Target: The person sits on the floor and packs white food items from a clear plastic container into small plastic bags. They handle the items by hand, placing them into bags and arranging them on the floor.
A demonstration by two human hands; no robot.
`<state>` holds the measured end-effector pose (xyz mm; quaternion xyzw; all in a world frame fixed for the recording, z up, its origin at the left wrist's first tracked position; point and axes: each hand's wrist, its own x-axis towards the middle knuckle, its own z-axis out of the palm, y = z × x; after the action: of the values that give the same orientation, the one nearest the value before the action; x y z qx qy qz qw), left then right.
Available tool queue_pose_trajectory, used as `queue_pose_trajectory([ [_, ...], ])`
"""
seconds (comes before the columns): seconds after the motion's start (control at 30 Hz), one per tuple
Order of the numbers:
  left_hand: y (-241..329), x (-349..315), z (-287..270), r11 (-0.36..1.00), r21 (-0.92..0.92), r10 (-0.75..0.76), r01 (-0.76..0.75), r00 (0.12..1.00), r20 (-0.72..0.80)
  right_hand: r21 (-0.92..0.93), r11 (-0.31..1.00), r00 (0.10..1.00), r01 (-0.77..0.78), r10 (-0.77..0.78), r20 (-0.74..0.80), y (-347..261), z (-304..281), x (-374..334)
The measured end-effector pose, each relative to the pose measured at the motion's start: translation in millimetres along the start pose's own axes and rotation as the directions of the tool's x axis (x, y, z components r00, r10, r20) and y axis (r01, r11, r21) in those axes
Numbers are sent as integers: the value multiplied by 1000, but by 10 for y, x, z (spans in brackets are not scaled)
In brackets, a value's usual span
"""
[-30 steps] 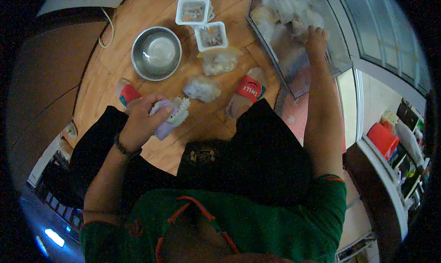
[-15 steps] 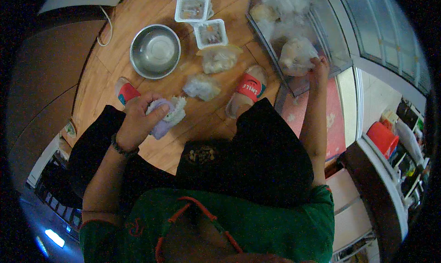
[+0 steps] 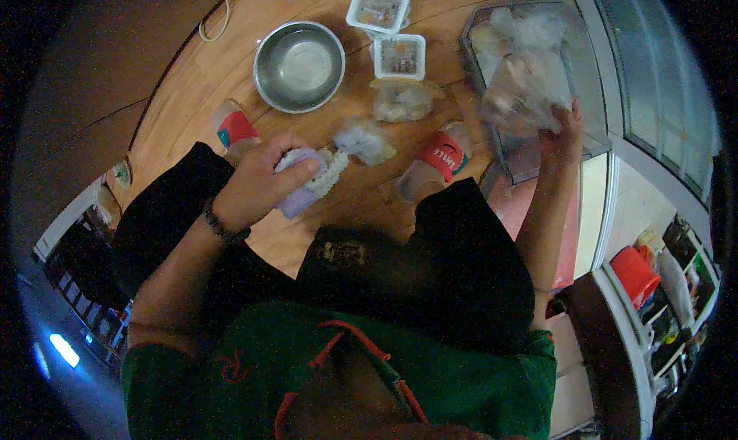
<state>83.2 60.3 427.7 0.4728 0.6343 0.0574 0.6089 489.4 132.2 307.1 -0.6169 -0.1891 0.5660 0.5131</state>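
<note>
My left hand (image 3: 265, 180) is closed around a folded lavender-and-white fluffy cloth (image 3: 298, 201), held above the floor between my knees. Out to the right, my right hand (image 3: 565, 136) grips the gathered end of a clear plastic bag (image 3: 524, 92). Pale, rounded contents show through the bag, but I cannot make out what they are. That bag lies in or just over a transparent drawer-like bin (image 3: 523, 157). More crumpled plastic bags (image 3: 538, 28) fill the bin's far part.
On the wooden floor stand a metal basin (image 3: 300, 67), two white food trays (image 3: 378, 9) (image 3: 400, 57) and two plastic bags (image 3: 403, 100) (image 3: 364, 141). My red-strapped slippers (image 3: 442, 155) are beside them. A glazed door frame (image 3: 661, 71) borders the right side.
The whole view has shifted, with the floor things now farther right. The bag in my right hand looks more stretched and crumpled. My left hand keeps its hold on the cloth.
</note>
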Motion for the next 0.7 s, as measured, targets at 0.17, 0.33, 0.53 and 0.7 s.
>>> queue_pose_trajectory([
  [0.17, -11, -34, -17, 1000, -15, 19, -20, 1000, -19, -7, 1000, 958, 31, -27, 284, -236, 767, 94],
  [0.33, 44, -49, -63, 1000, -1, 12, -12, 1000, -18, -216, 950, 834, 226, -74, 547, -341, 1441, 707],
  [0.53, 20, -102, -117, 982, 119, 147, -144, 989, -17, -364, 895, 906, 257, -91, 414, 165, 1930, 1584],
  [0.7, 39, -123, -158, 998, -19, 61, -61, 998, 6, -749, 559, 934, 356, -211, 287, 754, 2135, 1845],
])
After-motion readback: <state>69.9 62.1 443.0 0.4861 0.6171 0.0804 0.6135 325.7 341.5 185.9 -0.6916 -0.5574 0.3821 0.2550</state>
